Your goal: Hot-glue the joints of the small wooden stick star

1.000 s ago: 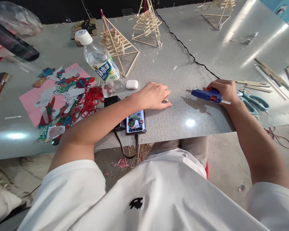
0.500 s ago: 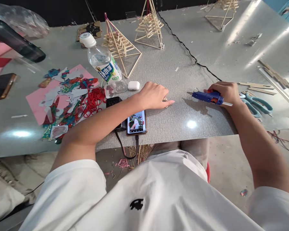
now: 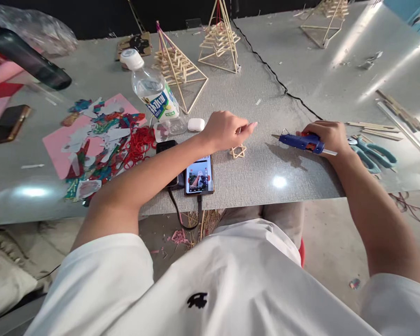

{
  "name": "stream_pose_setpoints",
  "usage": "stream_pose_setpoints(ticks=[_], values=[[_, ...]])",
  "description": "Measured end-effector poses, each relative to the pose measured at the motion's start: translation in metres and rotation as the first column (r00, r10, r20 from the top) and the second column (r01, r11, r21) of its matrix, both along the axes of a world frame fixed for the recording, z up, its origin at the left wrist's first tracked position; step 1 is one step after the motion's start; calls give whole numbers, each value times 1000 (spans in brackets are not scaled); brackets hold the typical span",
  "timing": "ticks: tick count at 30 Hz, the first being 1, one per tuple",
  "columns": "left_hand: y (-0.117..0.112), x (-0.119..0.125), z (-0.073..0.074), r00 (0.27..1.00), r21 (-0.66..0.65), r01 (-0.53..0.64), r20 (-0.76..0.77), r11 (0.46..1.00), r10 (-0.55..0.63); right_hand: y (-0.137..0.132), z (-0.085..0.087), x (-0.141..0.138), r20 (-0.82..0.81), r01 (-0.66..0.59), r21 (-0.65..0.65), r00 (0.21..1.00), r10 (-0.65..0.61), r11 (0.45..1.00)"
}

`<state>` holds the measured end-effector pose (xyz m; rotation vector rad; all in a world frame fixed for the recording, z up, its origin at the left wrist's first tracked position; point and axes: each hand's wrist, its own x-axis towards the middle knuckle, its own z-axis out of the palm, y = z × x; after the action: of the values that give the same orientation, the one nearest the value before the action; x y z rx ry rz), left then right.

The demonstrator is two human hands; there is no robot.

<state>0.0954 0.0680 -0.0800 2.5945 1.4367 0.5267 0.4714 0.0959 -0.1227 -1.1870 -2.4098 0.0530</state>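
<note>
My left hand (image 3: pixel 227 130) hovers just over the table, with fingers curled and thumb and forefinger brought near each other; whatever they may hold is hidden or too small to see. Below it, a small six-pointed star of thin wooden sticks (image 3: pixel 238 151) lies flat, apart from the hand. On the right, my right hand (image 3: pixel 327 134) is wrapped round a blue hot glue gun (image 3: pixel 301 142), its nozzle pointing left and a glue stick showing at its rear. Scissors with teal handles (image 3: pixel 374 156) lie beside the right wrist.
A lit phone (image 3: pixel 199 177) and a black power bank (image 3: pixel 166 147) lie by my left forearm. Behind them are an earbud case (image 3: pixel 196 124), a plastic bottle (image 3: pixel 154 93) and stick pyramids (image 3: pixel 182 70). Red cord (image 3: pixel 140 144) and scraps cover the left; loose sticks (image 3: pixel 374 128) lie right.
My left hand has lifted off the wooden star, which now lies uncovered on the table. The right hand keeps the glue gun in nearly the same place. The phone's picture has changed.
</note>
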Motion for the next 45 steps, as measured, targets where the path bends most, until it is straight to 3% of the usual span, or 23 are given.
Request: stream_pose_setpoints(ticks=[6,10,13,16,19,21,30,45], values=[[2,0,-1,997,-39,-25,73,999,28,1,-1,0,8,-2,-3,1000,2,1000],[5,5,3,1000,-27,-12,-23,1000,12,2,-4,-1,4,-9,7,1000,9,1000],[13,8,21,992,-12,54,-115,998,-55,3,-5,0,0,-8,25,1000,8,1000],[17,7,52,972,21,154,-185,988,-148,3,-7,2,22,-14,-4,1000,14,1000],[13,2,79,982,90,136,-145,987,-122,5,-9,4,17,-11,-15,1000,11,1000],[11,-2,84,990,116,115,-101,987,-104,6,-11,5,21,-19,-5,1000,19,1000],[35,-21,31,968,152,250,-22,956,-250,7,-11,9,62,-46,7,997,46,999],[36,-24,32,962,100,264,50,959,-270,5,-10,9,42,-52,48,998,50,997]])
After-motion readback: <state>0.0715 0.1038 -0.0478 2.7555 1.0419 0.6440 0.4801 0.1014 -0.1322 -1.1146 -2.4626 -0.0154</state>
